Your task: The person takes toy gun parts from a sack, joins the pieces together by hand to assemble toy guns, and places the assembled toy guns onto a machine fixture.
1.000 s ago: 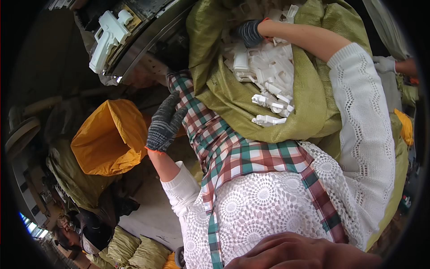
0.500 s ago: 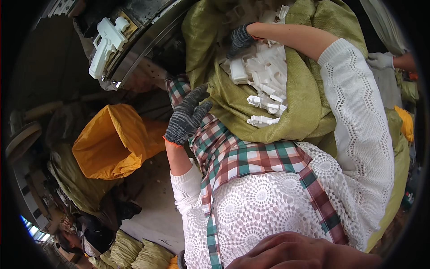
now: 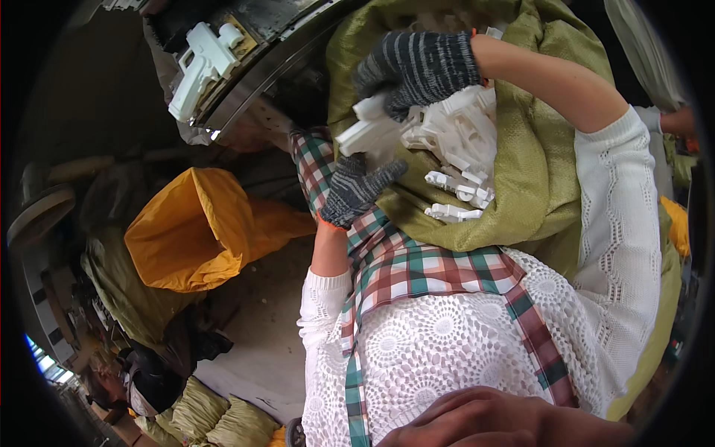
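Note:
My right hand [image 3: 421, 71], in a grey striped knit glove, is closed on a white plastic toy gun part [image 3: 363, 135], blurred by motion. It holds the part over the mouth of an olive woven sack [image 3: 532, 171]. Inside that sack lies a heap of similar white plastic parts [image 3: 465, 127]. My left hand [image 3: 356, 192], gloved alike, is just below the held part, thumb and fingers apart and nothing visible in its grasp. Whether its fingertips touch the part I cannot tell. A white toy pistol [image 3: 205, 68] lies on the machine ledge at upper left.
The dark metal machine edge [image 3: 272, 63] runs across the upper left. An orange sack [image 3: 182, 235] gapes open at left. Bundled olive sacks [image 3: 201, 410] lie at lower left, near another person [image 3: 141, 380]. At far right a co-worker's forearm [image 3: 676, 121] shows.
My right hand has come up out of the heap toward the left, bringing a white toy gun part. My left hand has moved right, close to that part. The view has shifted slightly.

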`<state>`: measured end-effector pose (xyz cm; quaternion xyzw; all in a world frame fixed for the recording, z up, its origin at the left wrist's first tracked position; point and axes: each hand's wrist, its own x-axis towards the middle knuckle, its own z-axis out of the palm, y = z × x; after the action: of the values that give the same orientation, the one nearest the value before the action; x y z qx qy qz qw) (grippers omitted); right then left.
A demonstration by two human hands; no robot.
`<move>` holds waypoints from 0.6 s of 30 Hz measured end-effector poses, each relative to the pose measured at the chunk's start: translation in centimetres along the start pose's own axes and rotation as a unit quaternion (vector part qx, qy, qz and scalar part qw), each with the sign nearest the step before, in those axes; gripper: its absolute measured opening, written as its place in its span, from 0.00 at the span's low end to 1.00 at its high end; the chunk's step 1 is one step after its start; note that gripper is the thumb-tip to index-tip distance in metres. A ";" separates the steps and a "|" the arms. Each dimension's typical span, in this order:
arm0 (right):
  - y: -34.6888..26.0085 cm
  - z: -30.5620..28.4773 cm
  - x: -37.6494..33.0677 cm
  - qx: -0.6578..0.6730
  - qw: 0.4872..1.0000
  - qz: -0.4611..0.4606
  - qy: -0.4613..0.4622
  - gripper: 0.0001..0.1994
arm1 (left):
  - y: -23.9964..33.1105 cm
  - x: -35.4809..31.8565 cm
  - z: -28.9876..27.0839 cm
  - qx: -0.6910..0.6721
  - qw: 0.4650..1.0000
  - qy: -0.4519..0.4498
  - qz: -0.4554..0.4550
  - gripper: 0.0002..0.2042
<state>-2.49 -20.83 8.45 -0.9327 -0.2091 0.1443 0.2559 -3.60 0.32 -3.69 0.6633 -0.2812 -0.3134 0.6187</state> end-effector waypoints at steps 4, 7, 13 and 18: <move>-0.9 -2.0 0.0 -0.009 0.982 -0.063 0.175 0.20 | 1.3 0.1 -0.6 -0.196 0.980 0.028 -0.011 0.18; 0.3 -4.3 -1.0 0.022 0.965 -0.144 0.218 0.16 | 0.6 -0.3 -2.1 -0.281 0.960 0.013 0.003 0.20; -1.4 -0.7 -1.6 0.022 0.990 -0.092 0.100 0.25 | 1.1 -0.7 -2.9 -0.260 0.960 0.088 0.045 0.26; -0.3 -3.7 -3.0 0.023 0.984 -0.101 0.143 0.18 | 1.6 -0.5 -3.3 -0.185 0.976 0.105 0.041 0.19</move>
<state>-3.80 -23.56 12.15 -0.9116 -0.2601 -0.0126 0.3180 -1.34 2.69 -1.93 0.5541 -0.1788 -0.2631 0.7693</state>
